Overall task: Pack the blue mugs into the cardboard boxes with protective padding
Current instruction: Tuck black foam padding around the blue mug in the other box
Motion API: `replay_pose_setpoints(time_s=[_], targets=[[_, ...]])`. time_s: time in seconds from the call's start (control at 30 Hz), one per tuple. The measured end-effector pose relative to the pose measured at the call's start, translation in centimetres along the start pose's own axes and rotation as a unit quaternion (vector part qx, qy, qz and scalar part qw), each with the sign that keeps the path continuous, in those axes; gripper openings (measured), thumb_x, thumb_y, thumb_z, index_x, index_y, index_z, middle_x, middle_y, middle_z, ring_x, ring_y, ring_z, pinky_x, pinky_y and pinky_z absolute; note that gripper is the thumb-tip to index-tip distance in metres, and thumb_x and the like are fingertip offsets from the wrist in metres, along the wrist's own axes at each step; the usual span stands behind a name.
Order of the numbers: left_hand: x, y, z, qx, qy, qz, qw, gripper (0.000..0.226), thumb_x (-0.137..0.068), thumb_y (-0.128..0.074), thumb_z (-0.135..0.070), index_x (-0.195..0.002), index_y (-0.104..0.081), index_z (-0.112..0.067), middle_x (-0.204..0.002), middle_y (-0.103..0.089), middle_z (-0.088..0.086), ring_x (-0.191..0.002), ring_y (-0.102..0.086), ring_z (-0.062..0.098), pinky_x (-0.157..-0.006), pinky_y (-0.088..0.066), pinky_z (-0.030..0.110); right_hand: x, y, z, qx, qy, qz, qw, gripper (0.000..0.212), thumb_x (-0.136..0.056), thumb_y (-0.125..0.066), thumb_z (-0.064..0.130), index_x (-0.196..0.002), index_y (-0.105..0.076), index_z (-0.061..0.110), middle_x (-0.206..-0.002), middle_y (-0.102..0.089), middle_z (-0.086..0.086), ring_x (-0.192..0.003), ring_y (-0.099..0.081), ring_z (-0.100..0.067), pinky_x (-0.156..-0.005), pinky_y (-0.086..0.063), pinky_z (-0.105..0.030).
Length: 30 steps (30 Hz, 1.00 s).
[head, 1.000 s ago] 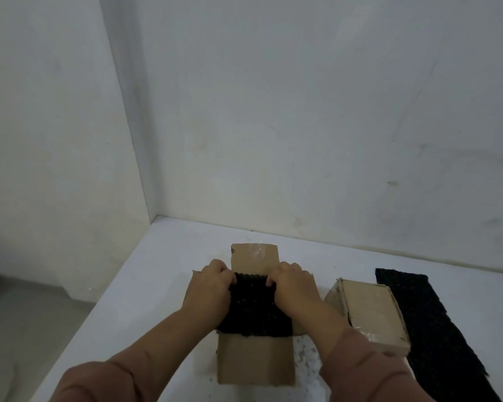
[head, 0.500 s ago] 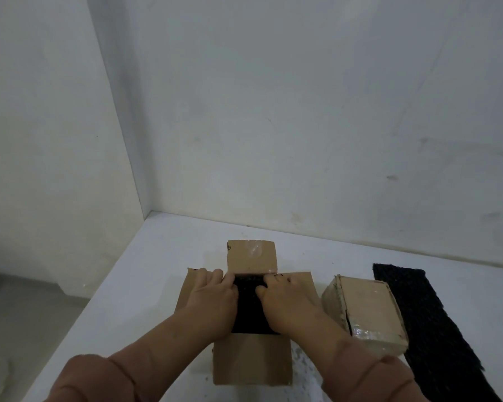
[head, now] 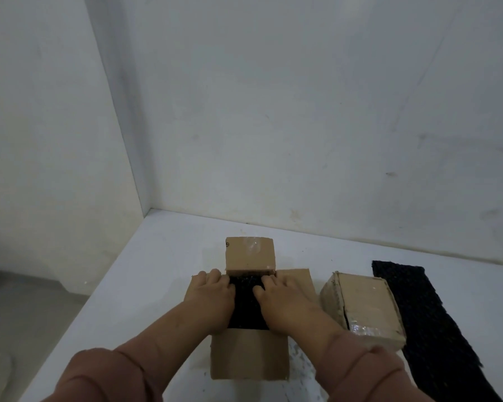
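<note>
Padding sunk from bulge to flush in open box by counter front edge, lying front-to-back directly under left hand and right hand, both pressing flat-fingered, gripping nothing.

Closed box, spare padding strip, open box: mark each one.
Closed box (head: 366,306), head view, its top face.
Spare padding strip (head: 427,323), head view, its middle.
Open box (head: 249,355), head view, its near flap.

A white worktop is sitting in the corner of two pale walls. A grey floor is showing at the left.
</note>
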State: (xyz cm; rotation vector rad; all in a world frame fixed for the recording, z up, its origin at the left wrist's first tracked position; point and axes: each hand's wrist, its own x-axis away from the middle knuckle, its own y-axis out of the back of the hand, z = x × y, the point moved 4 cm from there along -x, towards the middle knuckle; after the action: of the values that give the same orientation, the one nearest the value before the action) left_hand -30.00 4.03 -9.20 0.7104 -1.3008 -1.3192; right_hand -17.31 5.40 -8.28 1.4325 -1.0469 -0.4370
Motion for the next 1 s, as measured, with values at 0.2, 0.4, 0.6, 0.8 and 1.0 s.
replay_pose_setpoints(time_s=[0.2,0.4,0.6,0.8,1.0], targets=[[0.2,-0.2,0.5,0.026,0.005,-0.002,1.000,0.059,-0.082,-0.059,-0.029,-0.137,-0.039,-0.021,-0.138,-0.040,0.004,-0.131,-0.029,0.028,-0.108,-0.024,0.043,0.2,0.0,-0.8,-0.015,0.011,0.069,0.997,0.067,-0.081,-0.059,0.020,-0.139,-0.027,0.016,-0.135,-0.033,-0.016,-0.124,-0.036,-0.032,-0.099,-0.029,-0.045],[0.2,0.5,0.4,0.045,0.011,0.006,0.999,0.055,-0.082,-0.057,-0.030,-0.135,-0.041,-0.025,-0.137,-0.042,0.002,-0.130,-0.031,0.026,-0.109,-0.024,0.043,0.0,0.1,-0.2,-0.018,0.007,0.020,1.000,0.057,-0.082,-0.057,0.017,-0.133,-0.033,0.017,-0.128,-0.038,-0.015,-0.112,-0.046,-0.032,-0.097,-0.030,-0.044],[0.2,3.1,-1.9,0.146,0.032,-0.059,0.987,0.044,-0.083,-0.049,-0.023,-0.126,-0.050,-0.030,-0.127,-0.048,-0.002,-0.123,-0.037,0.023,-0.101,-0.028,0.040,3.4,1.3,-5.0,-0.363,-0.031,-0.070,0.928,0.046,-0.086,-0.052,0.011,-0.131,-0.049,0.020,-0.132,-0.046,-0.005,-0.119,-0.047,-0.023,-0.098,-0.038,-0.027],[-2.4,8.8,-13.6,0.423,-0.046,-0.113,0.898,0.036,-0.087,-0.047,-0.009,-0.119,-0.058,-0.023,-0.118,-0.051,0.000,-0.110,-0.051,0.018,-0.087,-0.041,0.026,12.5,-1.0,-14.6,-0.469,-0.230,-0.337,0.783,0.022,-0.083,-0.055,0.002,-0.095,-0.071,0.012,-0.099,-0.067,-0.004,-0.089,-0.057,-0.012,-0.077,-0.037,-0.012],[-3.0,9.8,-29.4,0.635,-0.089,0.034,0.767,0.027,-0.087,-0.046,-0.004,-0.099,-0.061,-0.024,-0.094,-0.057,-0.006,-0.077,-0.052,0.005,-0.062,-0.042,0.016,20.8,-11.8,-24.5,-0.483,-0.436,-0.162,0.742,0.031,-0.084,-0.052,0.006,-0.112,-0.065,0.012,-0.122,-0.063,-0.011,-0.108,-0.059,-0.025,-0.090,-0.045,-0.025]])
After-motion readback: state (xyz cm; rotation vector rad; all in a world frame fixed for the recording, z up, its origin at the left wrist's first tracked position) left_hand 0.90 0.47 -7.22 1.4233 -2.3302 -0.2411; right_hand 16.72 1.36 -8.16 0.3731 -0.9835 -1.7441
